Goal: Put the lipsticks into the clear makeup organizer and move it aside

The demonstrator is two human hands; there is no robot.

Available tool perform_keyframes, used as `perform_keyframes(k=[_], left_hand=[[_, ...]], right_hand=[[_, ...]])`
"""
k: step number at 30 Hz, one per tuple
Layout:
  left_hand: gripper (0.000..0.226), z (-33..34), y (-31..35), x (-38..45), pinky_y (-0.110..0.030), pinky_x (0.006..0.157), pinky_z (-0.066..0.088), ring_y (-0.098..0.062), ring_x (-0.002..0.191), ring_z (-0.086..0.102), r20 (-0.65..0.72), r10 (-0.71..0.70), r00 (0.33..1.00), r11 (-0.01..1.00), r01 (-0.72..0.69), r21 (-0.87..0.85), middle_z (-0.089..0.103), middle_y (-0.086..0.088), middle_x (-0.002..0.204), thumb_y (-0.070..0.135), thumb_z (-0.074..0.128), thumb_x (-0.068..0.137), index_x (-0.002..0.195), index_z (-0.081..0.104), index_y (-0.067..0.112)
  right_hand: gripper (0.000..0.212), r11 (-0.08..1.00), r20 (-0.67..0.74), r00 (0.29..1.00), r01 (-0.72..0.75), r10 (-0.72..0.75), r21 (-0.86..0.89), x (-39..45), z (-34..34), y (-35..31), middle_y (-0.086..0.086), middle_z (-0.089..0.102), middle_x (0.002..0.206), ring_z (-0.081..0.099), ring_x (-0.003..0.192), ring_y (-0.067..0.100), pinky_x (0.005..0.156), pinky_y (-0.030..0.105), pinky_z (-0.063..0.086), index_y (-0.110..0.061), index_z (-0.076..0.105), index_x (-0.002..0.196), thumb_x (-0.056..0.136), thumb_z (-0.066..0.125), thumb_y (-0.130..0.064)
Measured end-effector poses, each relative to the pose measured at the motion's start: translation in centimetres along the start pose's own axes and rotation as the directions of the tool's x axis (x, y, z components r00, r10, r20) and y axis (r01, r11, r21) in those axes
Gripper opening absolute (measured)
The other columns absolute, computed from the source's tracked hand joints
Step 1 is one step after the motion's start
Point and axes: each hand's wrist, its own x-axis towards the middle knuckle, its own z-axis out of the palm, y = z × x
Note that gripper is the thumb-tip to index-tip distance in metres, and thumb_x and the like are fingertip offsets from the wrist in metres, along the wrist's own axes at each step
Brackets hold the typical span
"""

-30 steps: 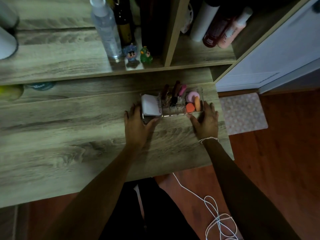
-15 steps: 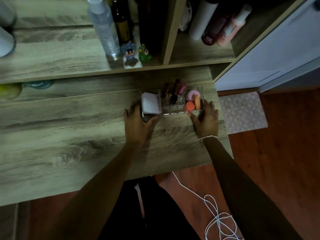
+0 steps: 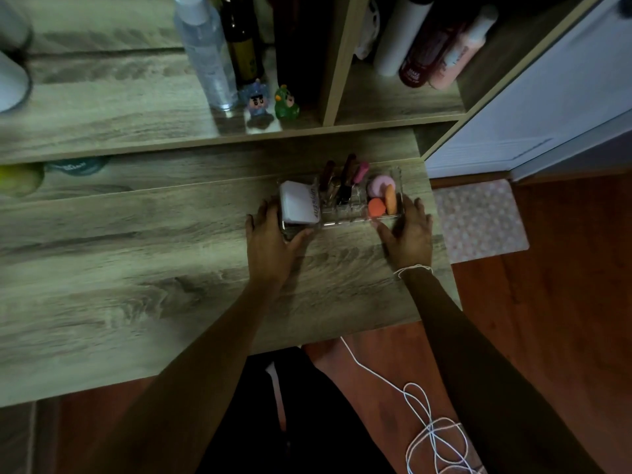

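Organizer [image 3: 342, 203] (apparently) farther back, between grips.

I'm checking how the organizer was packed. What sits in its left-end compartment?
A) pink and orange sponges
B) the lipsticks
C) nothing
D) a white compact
D: a white compact fills the left end of the clear makeup organizer, while the lipsticks stand in the middle and the sponges lie at the right end.
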Motion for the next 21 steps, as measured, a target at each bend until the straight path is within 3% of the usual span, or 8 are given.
perform_keyframes(k=[9,16,21], left_hand=[[0.072,-0.7,0.6,-0.4,-0.056,0.11,0.03,-0.028,0.128,0.04,0.03,-0.003,1.0,1.0,0.004,-0.006,0.049,-0.012,0.139,0.05,0.067,0.079,0.135,0.042,0.012],[0.071,-1.2,0.2,-1.1,-0.051,0.108,0.035,-0.029,0.126,0.041,0.084,0.041,0.996,0.999,-0.04,-0.013,0.049,-0.013,0.138,0.049,0.066,0.082,0.136,0.04,0.011],[0.074,-2.2,-0.1,-2.0,-0.052,0.108,0.036,-0.028,0.131,0.039,0.139,0.026,0.99,1.0,-0.027,0.011,0.045,-0.012,0.142,0.049,0.063,0.084,0.141,0.033,0.012]], right_hand=[[0.068,1.0,0.009,1.0,-0.015,0.015,-0.005,-0.3,-0.1,-0.6,0.015,0.043,0.147,0.025,0.143,0.033,0.119,0.055,0.015,-0.013,0.035,0.142,0.087,0.061,-0.045],[0.076,0.999,-0.008,0.999,-0.042,0.041,-0.026,-0.7,0.0,-1.2,0.02,0.039,0.149,0.029,0.141,0.036,0.118,0.055,0.018,-0.007,0.027,0.146,0.088,0.062,-0.042],[0.079,0.991,-0.034,0.99,-0.136,0.137,0.01,-3.2,0.9,-2.0,0.022,0.034,0.15,0.03,0.14,0.037,0.117,0.055,0.022,-0.006,0.019,0.148,0.091,0.055,-0.048]])
